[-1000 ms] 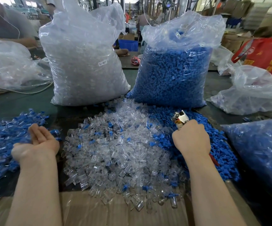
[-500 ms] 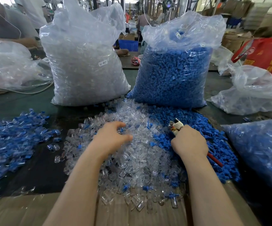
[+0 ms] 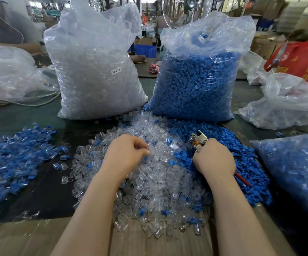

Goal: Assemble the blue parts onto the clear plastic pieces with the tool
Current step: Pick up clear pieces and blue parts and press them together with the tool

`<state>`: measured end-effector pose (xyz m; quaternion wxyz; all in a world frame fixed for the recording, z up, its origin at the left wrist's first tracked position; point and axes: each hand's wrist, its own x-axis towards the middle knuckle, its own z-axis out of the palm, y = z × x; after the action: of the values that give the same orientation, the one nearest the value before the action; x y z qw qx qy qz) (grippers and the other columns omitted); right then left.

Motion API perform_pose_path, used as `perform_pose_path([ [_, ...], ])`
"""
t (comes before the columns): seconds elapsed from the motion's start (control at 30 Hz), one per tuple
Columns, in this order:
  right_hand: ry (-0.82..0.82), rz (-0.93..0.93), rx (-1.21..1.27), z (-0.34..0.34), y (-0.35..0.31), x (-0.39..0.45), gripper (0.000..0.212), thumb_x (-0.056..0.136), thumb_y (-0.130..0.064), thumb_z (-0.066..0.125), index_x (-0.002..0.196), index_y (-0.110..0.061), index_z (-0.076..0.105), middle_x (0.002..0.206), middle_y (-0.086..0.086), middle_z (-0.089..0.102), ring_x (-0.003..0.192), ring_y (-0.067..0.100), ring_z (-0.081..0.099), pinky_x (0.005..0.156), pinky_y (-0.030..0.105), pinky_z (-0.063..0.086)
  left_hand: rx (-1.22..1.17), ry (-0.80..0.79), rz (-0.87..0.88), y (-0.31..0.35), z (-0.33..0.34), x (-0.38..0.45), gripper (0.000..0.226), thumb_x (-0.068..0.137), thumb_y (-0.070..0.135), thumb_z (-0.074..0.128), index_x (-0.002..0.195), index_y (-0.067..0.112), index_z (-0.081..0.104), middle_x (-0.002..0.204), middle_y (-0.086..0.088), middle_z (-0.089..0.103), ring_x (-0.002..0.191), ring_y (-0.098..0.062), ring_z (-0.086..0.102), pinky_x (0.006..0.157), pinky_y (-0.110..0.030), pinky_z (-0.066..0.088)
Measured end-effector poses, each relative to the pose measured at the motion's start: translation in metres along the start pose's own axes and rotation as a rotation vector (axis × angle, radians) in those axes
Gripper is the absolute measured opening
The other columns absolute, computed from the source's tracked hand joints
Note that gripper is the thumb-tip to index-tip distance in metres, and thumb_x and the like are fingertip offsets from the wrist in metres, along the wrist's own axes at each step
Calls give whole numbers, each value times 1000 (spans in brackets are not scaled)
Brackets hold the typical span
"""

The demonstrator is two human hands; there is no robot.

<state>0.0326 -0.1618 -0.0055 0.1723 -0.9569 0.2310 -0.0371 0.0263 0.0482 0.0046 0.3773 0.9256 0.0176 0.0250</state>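
My left hand [image 3: 126, 156] sits on top of the clear pile [image 3: 149, 174] at the centre of the table, fingers curled down with the fingertips together in the pieces; I cannot tell whether a piece is actually pinched between them. My right hand [image 3: 214, 159] is at about 3 o'clock from it, just beside the pile's edge, wrapped round the tool [image 3: 198, 140]. The tool's metal head sticks out of the fist toward 11 o'clock, and a red handle shows from under the wrist toward 4 o'clock.

The loose blue parts [image 3: 241, 159] lie heaped at 2 to 4 o'clock of the clear pile, touching it and running under my right hand. A few blue parts are scattered among the clear ones.

At 12 o'clock stand two big bags: the clear bag [image 3: 96, 74] at 11, labelled SJ-017, and the blue bag [image 3: 195, 84] at 1, both upright and touching the piles at their bases. At 9 o'clock, well apart from the clear pile, lies a spread of blue-and-clear pieces [image 3: 14, 157]. At 3 to 4 o'clock a further bag [image 3: 297, 172] holds similar mixed pieces. Cardboard [image 3: 38, 237] covers the table's near edge at 6 o'clock, under both forearms.
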Motion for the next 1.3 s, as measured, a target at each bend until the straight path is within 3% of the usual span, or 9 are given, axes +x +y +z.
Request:
perform_pose_path([
  [0.23, 52, -62, 56, -1, -1, -1, 23, 89, -26, 60, 96, -14, 42, 70, 0, 40, 58, 19, 39, 51, 31, 30, -203, 60, 11, 3, 0, -1, 13, 77, 26, 82, 85, 32, 74, 73, 17, 69, 67, 8, 62, 56, -4, 37],
  [0.3, 63, -77, 78, -3, -2, -1, 18, 87, -23, 59, 94, -15, 44, 70, 0, 42, 63, 23, 43, 58, 33, 34, -293, 59, 18, 5, -1, -2, 13, 78, 24, 82, 85, 32, 73, 74, 17, 71, 69, 8, 64, 62, -8, 43],
  [0.4, 98, -103, 109, -4, -3, -2, 15, 86, -22, 58, 91, -16, 46, 70, 0, 43, 67, 25, 45, 60, 34, 36, -497, 46, -9, 8, -2, -1, 13, 83, 22, 77, 92, 22, 69, 79, 7, 75, 74, -5, 71, 72, -23, 55],
  [0.5, 128, -141, 188, -6, -4, -2, 15, 84, -23, 57, 91, -16, 46, 71, 0, 47, 66, 25, 46, 60, 33, 35, -639, 37, -49, 12, -1, -2, 13, 88, 23, 72, 95, 14, 67, 79, 2, 76, 75, -10, 73, 69, -24, 55],
  [0.77, 118, -315, 473, -9, -12, -5, 5, 84, -17, 56, 85, -20, 52, 75, -3, 55, 66, 17, 47, 58, 34, 30, -830, 105, -93, 26, 4, -8, 18, 81, 23, 77, 87, 7, 70, 65, -2, 73, 54, -6, 65, 54, -16, 53],
  [0.9, 51, -412, 726, -9, -20, -11, 9, 90, -18, 61, 96, -18, 68, 81, 0, 66, 68, 17, 55, 64, 34, 45, -905, 58, -90, 32, 6, -10, 10, 82, 13, 76, 89, 8, 72, 69, -3, 74, 60, -8, 69, 58, -18, 56],
  [1.03, -19, -489, 938, -11, -29, -20, 13, 89, -15, 66, 92, -27, 71, 70, -9, 65, 57, 2, 51, 57, 22, 42, -971, -18, -70, 37, 9, -11, 9, 85, 6, 73, 92, 12, 72, 72, -2, 75, 65, -9, 71, 61, -19, 57],
  [1.17, -59, -513, 914, -10, -34, -23, 8, 88, -14, 68, 92, -20, 71, 82, 2, 71, 79, 22, 65, 75, 43, 55, -1022, -34, -65, 39, 10, -13, 9, 86, 5, 71, 92, 12, 72, 72, 0, 74, 64, -8, 71, 60, -18, 56],
  [1.3, -70, -538, 887, -9, -35, -24, 7, 87, -16, 69, 93, -18, 71, 82, 3, 71, 80, 26, 65, 77, 49, 55, -1003, 10, -64, 41, 11, -13, 10, 86, 3, 71, 92, 11, 73, 71, -1, 74, 63, -8, 70, 60, -18, 56],
])
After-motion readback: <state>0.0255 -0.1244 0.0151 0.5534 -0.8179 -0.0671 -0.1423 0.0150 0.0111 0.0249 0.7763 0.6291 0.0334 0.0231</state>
